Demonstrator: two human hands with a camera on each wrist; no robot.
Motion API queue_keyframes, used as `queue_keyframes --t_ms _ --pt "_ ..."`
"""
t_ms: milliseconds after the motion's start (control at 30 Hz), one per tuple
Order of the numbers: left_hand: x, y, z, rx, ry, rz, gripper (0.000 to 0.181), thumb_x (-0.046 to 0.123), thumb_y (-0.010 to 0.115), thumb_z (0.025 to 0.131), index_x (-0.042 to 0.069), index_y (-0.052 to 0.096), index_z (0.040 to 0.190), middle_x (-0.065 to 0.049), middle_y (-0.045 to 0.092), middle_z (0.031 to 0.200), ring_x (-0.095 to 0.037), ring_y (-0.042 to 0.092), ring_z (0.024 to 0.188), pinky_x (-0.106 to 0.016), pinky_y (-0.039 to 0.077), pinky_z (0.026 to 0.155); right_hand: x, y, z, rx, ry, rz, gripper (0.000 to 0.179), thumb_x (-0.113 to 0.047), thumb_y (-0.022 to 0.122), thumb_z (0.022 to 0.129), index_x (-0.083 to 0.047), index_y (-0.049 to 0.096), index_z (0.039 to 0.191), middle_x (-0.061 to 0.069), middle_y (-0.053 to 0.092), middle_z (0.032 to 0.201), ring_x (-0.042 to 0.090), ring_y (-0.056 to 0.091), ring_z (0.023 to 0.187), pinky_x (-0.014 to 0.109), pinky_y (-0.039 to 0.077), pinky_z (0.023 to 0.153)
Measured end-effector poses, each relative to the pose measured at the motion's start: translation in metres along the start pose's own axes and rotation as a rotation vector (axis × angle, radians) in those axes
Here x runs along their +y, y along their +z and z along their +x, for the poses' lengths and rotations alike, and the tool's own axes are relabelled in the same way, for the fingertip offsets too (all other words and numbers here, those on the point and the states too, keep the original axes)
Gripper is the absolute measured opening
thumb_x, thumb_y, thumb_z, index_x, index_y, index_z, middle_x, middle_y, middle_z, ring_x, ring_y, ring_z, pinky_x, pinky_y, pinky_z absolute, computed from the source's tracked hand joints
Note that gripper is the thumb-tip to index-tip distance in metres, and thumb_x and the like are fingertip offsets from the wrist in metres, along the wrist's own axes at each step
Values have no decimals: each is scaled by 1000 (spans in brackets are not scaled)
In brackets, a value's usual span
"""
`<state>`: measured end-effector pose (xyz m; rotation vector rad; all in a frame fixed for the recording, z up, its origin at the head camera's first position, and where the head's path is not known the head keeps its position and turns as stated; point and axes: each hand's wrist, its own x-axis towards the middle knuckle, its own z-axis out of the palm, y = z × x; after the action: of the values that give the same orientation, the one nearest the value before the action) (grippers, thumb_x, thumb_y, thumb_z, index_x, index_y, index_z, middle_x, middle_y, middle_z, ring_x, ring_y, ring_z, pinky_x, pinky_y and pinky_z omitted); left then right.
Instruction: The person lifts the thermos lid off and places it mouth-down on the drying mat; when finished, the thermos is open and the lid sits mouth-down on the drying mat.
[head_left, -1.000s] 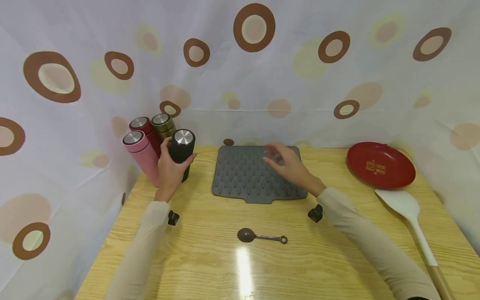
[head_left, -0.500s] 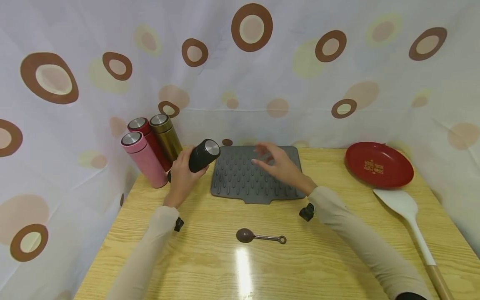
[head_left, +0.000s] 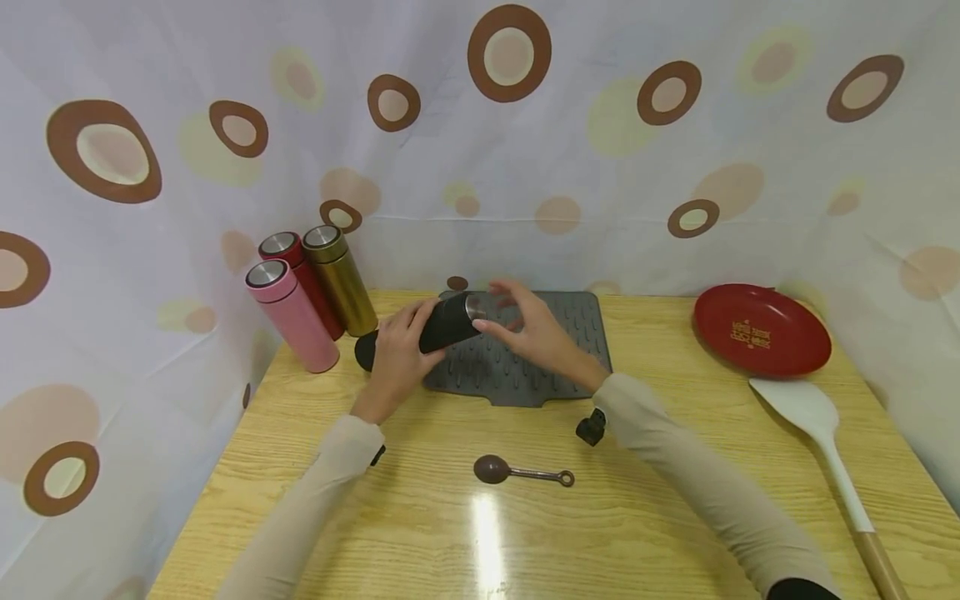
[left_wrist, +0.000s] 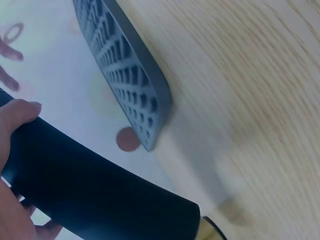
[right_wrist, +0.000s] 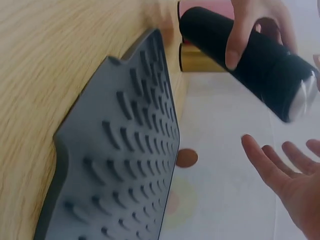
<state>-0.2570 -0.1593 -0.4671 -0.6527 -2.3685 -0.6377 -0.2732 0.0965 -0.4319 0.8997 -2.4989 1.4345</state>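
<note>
A black thermos flask [head_left: 448, 323] with a shiny steel lid top is held tilted on its side, lid toward the right. My left hand [head_left: 399, 354] grips it round the middle of the body. In the left wrist view the thumb lies over the black flask [left_wrist: 100, 175]. My right hand [head_left: 536, 333] has its fingers spread by the lid end; the right wrist view has a gap between this right hand [right_wrist: 295, 182] and the lid. Beneath both hands lies a grey ribbed silicone mat [head_left: 517, 379].
Pink [head_left: 294, 321], red [head_left: 303, 271] and gold [head_left: 345, 287] flasks stand upright at the back left. A brown spoon [head_left: 492, 469] lies in front of the mat. At the right are a red plate [head_left: 761, 354] and a white spatula [head_left: 806, 408] with a wooden handle.
My left hand has lifted the black flask away from the other flasks, moved it right over the mat and tipped it sideways. My right hand has moved left toward its lid.
</note>
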Motion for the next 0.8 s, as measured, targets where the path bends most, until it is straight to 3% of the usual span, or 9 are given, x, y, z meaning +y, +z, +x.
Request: queue_keyframes --t_ms 200,333,467,567,633,800 --pt "15 2 1 13 96 117 85 20 97 74 4 56 147 -22 63 134 -39 62 121 -60 49 102 -12 8 -3 -9 70 -6 72 -43 66 103 -16 34 162 15 52 149 32 65 122 48 61 87" --pt "25 4 3 46 154 205 87 22 99 73 5 57 147 -21 62 134 -39 61 121 -58 51 98 -20 10 -5 -2 142 -14 75 -43 64 103 -13 29 163 19 56 142 29 73 100 45 63 79" --pt "33 4 4 56 174 258 89 25 99 72 5 56 147 -19 61 134 -38 60 121 -56 51 97 -29 7 -7 -25 240 50 73 -45 62 104 -7 32 159 21 69 118 31 72 66 44 61 61" --pt "37 3 4 58 180 290 89 27 100 71 6 57 147 -19 61 134 -37 60 121 -55 51 97 -31 3 -10 -44 265 102 69 -44 64 104 -3 40 154 20 74 99 32 70 62 41 60 59" --pt "40 0 5 65 195 312 90 28 100 70 7 58 146 -19 61 134 -38 60 120 -55 51 97 -28 -1 -13 -53 209 97 64 -38 67 103 -2 45 152 20 74 102 29 74 72 37 61 66" --pt "48 -10 8 90 261 298 90 25 102 67 8 60 145 -21 62 133 -41 61 119 -57 52 95 -16 -13 -22 -85 -80 66 63 -10 76 96 -5 48 152 18 61 138 27 72 107 38 61 90"
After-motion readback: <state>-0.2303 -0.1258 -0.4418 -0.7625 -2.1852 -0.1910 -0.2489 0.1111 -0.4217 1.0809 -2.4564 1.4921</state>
